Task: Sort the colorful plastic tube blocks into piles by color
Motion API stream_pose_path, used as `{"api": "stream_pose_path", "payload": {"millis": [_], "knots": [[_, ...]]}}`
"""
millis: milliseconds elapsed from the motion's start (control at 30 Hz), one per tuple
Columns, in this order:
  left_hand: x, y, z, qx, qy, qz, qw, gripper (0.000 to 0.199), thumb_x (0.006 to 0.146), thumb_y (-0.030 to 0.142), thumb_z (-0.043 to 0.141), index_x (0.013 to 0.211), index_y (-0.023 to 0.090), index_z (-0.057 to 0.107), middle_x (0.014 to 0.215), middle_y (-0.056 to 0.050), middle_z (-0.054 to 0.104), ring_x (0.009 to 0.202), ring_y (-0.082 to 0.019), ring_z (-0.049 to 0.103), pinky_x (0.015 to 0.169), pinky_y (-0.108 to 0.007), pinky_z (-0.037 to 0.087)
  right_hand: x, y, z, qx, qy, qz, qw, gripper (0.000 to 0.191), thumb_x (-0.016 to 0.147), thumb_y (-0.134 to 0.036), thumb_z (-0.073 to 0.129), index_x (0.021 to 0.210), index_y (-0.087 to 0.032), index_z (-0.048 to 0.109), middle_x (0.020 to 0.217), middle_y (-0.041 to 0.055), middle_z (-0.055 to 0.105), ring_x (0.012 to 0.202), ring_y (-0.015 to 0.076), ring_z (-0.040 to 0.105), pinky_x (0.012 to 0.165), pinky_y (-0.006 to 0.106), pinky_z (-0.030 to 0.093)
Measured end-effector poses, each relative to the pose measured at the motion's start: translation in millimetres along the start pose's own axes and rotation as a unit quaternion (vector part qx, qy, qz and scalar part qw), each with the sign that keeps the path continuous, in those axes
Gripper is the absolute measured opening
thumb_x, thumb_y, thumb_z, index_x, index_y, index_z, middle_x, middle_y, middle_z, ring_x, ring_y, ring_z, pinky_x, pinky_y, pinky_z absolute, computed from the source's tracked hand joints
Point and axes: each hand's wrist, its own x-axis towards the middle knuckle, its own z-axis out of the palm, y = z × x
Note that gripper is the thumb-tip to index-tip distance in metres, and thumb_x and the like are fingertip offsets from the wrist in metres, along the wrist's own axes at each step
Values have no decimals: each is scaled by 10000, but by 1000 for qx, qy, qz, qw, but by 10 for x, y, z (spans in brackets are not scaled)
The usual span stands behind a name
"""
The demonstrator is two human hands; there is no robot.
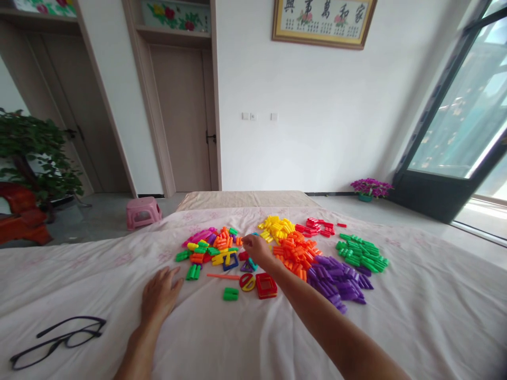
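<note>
My right hand (256, 250) reaches over the mixed pile of plastic building pieces (214, 251), its fingers closed in a pinch. At its fingertips shows a small orange plastic piece (238, 240). My left hand (160, 294) lies flat on the bedsheet with fingers spread, holding nothing, left of a green piece (194, 273). Beyond and right of my right forearm are sorted heaps: yellow pieces (277, 228), orange pieces (297, 252), purple pieces (336, 279), green pieces (361, 252) and red pieces (317, 227). Nearer me lie a red square frame (266, 285) and an orange stick (223, 276).
Black-framed glasses (59, 340) rest on the sheet (99, 274) at lower left. A pink stool (143, 212) stands on the floor beyond the covered surface. A potted plant (35, 153) is at far left, and purple flowers (371, 188) sit by the wall.
</note>
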Motion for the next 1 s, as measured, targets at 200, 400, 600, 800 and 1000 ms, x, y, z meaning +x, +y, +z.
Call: {"api": "stream_pose_path", "payload": {"millis": [200, 400, 600, 800, 1000], "knots": [[-3, 5, -2, 1, 2, -3, 1000, 496, 954, 414, 414, 1368, 247, 630, 1474, -109, 557, 1360, -240, 499, 1137, -380, 329, -199, -532, 288, -116, -79, -78, 987, 274, 862, -380, 677, 1101, -257, 736, 1142, 56, 713, 1058, 217, 638, 819, 283, 456], [-2, 6, -7, -5, 3, 0, 1000, 503, 956, 418, 411, 1367, 232, 633, 1471, -120, 556, 1359, -250, 501, 1134, -387, 338, -236, -712, 493, -196, -86, -101, 972, 272, 840, -370, 707, 1070, -225, 730, 1163, 103, 675, 1110, 265, 589, 911, 365, 436], [4, -15, 12, 3, 4, 3, 1000, 502, 953, 425, 416, 1372, 243, 624, 1462, -120, 564, 1359, -247, 504, 1130, -387, 349, -320, -645, 486, -147, -91, -128, 977, 183, 835, -257, 675, 1013, -236, 709, 1034, 50, 727, 1060, 224, 602, 875, 309, 422], [-1, -20, 28, 1, 8, 3, 1000, 497, 951, 429, 416, 1364, 252, 629, 1463, -121, 562, 1343, -259, 516, 1126, -406, 357, -215, -334, 340, -37, -18, -69, 997, 234, 838, -215, 639, 1062, -219, 706, 1046, 33, 725, 929, 171, 631, 774, 241, 438], [2, -17, 17, 3, 6, 2, 1000, 498, 948, 414, 414, 1358, 236, 634, 1454, -124, 567, 1327, -265, 530, 1115, -409, 371, 144, 183, -67, -7, 85, 48, 995, 242, 813, -141, 605, 1014, -165, 738, 979, 62, 730, 914, 182, 649, 815, 253, 470]]}}
